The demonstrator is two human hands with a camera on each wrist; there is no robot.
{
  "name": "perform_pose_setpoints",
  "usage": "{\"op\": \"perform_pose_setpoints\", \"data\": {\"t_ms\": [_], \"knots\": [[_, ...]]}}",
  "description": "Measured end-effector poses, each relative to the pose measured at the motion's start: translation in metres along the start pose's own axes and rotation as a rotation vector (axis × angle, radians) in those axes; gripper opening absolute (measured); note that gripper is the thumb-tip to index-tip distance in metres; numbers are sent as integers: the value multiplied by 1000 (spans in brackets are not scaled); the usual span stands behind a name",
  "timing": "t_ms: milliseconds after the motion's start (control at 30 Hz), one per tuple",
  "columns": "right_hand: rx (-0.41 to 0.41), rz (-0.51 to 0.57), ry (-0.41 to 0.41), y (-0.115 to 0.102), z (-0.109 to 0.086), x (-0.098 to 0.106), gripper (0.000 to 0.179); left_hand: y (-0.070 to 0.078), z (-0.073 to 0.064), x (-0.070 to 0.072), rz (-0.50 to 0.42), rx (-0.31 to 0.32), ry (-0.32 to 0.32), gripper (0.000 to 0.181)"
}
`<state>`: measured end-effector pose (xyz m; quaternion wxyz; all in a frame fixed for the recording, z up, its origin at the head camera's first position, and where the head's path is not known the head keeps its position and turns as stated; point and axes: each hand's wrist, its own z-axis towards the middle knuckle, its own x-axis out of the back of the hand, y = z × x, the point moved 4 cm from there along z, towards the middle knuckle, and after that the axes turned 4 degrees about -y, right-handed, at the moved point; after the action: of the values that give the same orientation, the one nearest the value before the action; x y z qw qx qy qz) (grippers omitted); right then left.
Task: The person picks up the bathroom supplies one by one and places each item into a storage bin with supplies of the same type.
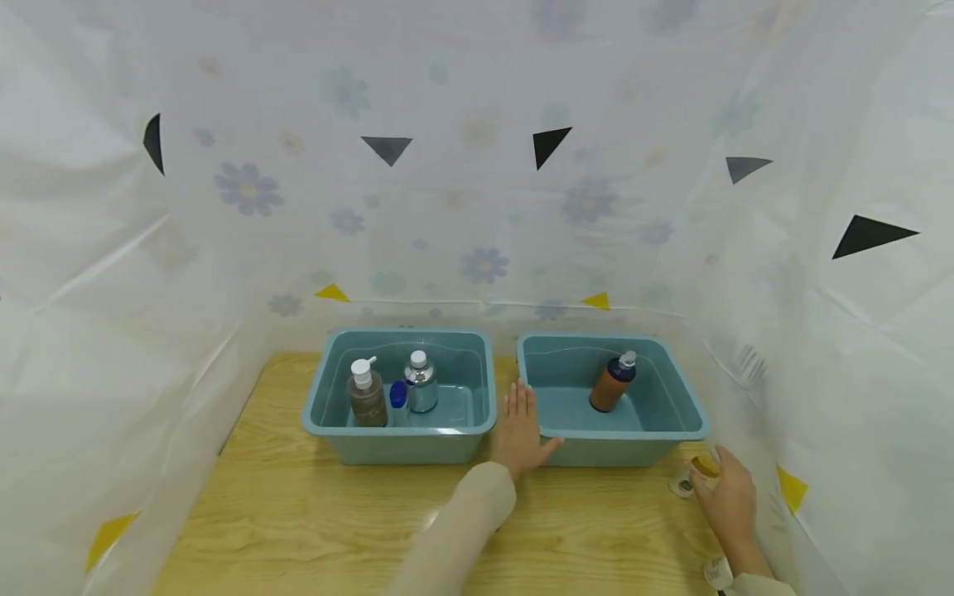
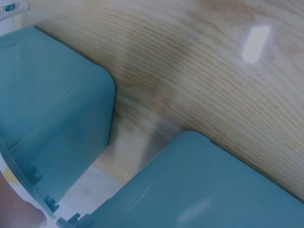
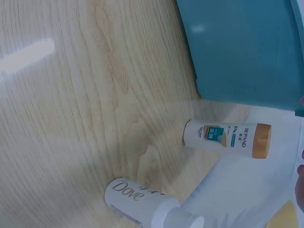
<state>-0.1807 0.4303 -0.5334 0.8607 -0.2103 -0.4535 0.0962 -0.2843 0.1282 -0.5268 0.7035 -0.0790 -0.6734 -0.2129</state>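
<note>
Standing just below the parted, empty right fingers (image 1: 729,466): gold-capped white bottle (image 3: 223,138).

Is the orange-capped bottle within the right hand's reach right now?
Probably yes: the right hand hovers by the orange-capped bottle, which stands outside the right bin, nothing visibly blocking.

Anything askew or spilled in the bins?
No visible spill. The brown bottle in the right bin looks tilted rightward, more than the pump bottle in the left bin does leftward; camera angle may exaggerate it.
</note>
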Motion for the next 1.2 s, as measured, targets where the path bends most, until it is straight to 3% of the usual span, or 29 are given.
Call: {"op": "perform_pose_setpoints", "data": {"t_ms": [300,533,767,933,1200], "knots": [[-82,-62,-197,17,-2,-3,61,-1,6,-2,75,68,-16,103],[-134,-100,-340,30,0,-5,66,2,6,-1,20,73,-40,107],[-200,-53,-499,36,1,-7,70,2,7,-3,-4,83,-69,109],[-186,-22,-535,33,4,-8,68,1,8,-3,-18,85,-89,108],[-129,-65,-548,31,10,-10,58,1,7,-3,-68,74,-89,108]]}}
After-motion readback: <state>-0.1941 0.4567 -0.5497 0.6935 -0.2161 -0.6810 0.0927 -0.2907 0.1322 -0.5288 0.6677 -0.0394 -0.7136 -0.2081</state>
